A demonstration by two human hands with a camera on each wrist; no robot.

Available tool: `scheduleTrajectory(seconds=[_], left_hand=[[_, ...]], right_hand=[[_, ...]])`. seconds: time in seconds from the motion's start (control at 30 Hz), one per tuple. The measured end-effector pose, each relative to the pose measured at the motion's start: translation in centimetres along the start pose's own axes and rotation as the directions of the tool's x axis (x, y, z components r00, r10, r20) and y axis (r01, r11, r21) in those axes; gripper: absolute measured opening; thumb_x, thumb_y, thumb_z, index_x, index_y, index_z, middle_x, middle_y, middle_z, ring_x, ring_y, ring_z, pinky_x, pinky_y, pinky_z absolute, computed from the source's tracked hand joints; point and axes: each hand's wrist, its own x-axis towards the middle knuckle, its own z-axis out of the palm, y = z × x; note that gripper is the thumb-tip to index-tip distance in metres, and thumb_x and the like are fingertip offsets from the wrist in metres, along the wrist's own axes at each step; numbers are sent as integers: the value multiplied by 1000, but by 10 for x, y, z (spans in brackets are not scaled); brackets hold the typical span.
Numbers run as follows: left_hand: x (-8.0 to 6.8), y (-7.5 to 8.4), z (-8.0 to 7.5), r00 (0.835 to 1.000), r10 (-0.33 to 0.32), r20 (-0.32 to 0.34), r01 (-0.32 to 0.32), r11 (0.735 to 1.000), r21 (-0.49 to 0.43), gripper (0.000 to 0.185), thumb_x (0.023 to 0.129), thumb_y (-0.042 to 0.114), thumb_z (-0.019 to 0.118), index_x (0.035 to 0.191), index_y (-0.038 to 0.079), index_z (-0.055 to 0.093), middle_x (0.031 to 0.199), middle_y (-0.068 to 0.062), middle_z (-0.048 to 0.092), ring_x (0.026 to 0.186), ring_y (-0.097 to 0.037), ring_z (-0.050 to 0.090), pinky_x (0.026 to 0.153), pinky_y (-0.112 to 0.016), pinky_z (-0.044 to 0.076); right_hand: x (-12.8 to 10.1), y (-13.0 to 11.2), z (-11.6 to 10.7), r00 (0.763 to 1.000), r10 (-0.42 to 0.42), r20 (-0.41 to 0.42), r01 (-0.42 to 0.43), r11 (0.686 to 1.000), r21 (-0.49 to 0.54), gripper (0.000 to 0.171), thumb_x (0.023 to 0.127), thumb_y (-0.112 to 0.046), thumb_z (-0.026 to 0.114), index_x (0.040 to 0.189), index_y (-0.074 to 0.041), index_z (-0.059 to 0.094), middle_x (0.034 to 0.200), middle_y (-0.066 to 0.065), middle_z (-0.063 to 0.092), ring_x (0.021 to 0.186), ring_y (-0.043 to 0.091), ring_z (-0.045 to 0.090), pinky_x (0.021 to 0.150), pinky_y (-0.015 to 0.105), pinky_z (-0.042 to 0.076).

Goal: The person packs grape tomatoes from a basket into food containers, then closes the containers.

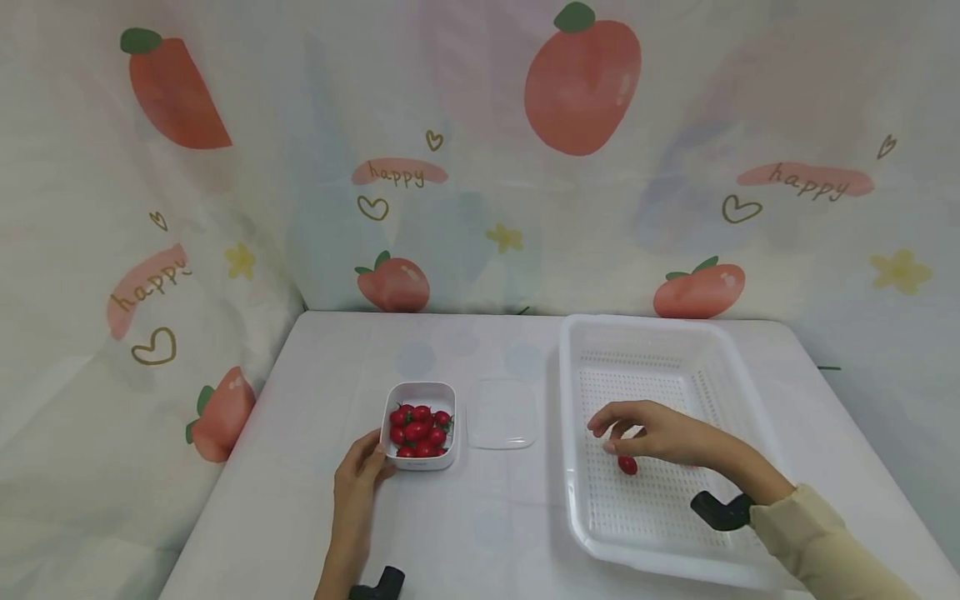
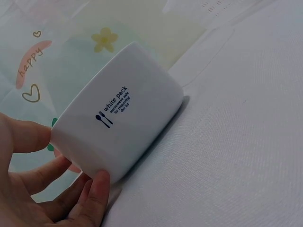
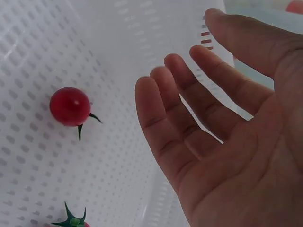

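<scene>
A small white square container (image 1: 420, 463) full of several red cherry tomatoes (image 1: 417, 431) stands on the table. The left hand (image 1: 357, 483) holds it at its left side; the left wrist view shows thumb and fingers around a corner of the container (image 2: 128, 109), with printed wording on its wall. Over the white perforated basket (image 1: 567, 467) hovers the right hand (image 1: 652, 432), fingers spread and slightly bent, nothing in them. A cherry tomato (image 3: 70, 106) with a green stem lies in the basket below that hand. Another tomato (image 3: 72, 222) is cut off by the frame's bottom edge.
A clear flat lid (image 1: 502, 414) lies between the container and the basket. The table (image 1: 480, 533) has a white cover. Behind and to the left hangs a printed cloth (image 1: 480, 100) with fruit, hearts and "happy" lettering.
</scene>
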Motion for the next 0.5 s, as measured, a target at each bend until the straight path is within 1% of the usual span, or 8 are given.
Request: scheduleTrajectory(seconds=[0.1, 0.2, 0.33, 0.5], left_hand=[[-1, 0, 0, 1000, -1, -1, 1, 1000, -4, 41, 110, 27, 53, 148, 10, 55, 147, -13, 57, 112, -8, 63, 94, -19, 59], [-1, 0, 1, 1000, -9, -2, 9, 1000, -3, 42, 110, 28, 53, 148, 10, 54, 148, -13, 56, 113, -8, 63, 95, -19, 59], [0, 0, 1, 1000, -19, -3, 19, 1000, -4, 43, 110, 29, 54, 148, 11, 54, 148, -12, 56, 113, -8, 62, 95, -19, 58], [0, 0, 1, 1000, -19, -4, 19, 1000, 0, 42, 110, 28, 53, 148, 11, 54, 148, -12, 56, 111, -9, 63, 95, -19, 58]], right_hand=[[-2, 3, 3, 997, 77, -12, -77, 996, -49, 35, 99, -24, 72, 128, -7, 66, 124, 14, 66, 104, 16, 62, 80, 23, 56], [-4, 7, 7, 994, 109, -16, -110, 991, -75, 35, 97, -22, 74, 127, -7, 66, 122, 13, 66, 102, 20, 62, 77, 24, 57], [-6, 15, 9, 995, 102, -21, -104, 988, -111, 34, 94, -18, 76, 124, -6, 67, 118, 10, 68, 102, 23, 63, 77, 23, 57], [-7, 27, 11, 994, 107, -25, -109, 984, -139, 31, 92, -15, 78, 120, -7, 68, 113, 6, 69, 103, 21, 62, 80, 22, 57]])
